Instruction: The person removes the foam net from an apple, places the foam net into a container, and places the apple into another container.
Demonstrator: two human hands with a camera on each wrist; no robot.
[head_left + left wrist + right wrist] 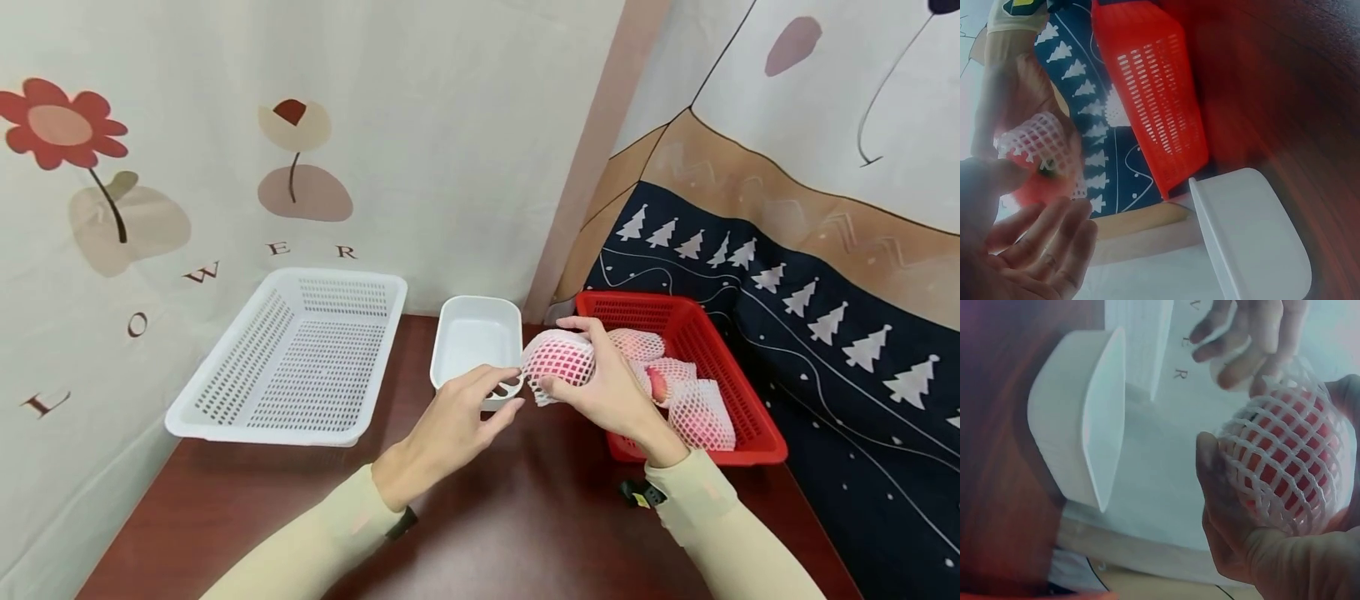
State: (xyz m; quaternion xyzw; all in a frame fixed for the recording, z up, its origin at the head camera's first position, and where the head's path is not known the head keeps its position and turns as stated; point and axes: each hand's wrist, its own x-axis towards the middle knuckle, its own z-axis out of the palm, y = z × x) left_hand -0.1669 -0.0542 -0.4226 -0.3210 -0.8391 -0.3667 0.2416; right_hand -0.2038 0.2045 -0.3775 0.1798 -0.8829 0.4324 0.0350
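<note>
My right hand (606, 392) grips a red fruit, apparently an apple (558, 365), wrapped in a white foam net. In the right wrist view the net (1285, 456) covers most of the fruit, with the thumb along one side. The left wrist view shows bare red skin and a dark stem hollow on the apple (1041, 181) at the net's open end. My left hand (459, 415) is close beside it, fingers loosely bent and thumb apart. Its fingertips are at the net's edge; whether they touch it I cannot tell. Below the hands stands a small white box (477, 333).
A red basket (738, 383) at the right contains several netted fruits (701, 412). At the left stands a large white slotted basket (318, 367). All rest on a dark reddish table (480, 533), with printed cloth (450, 150) hanging behind.
</note>
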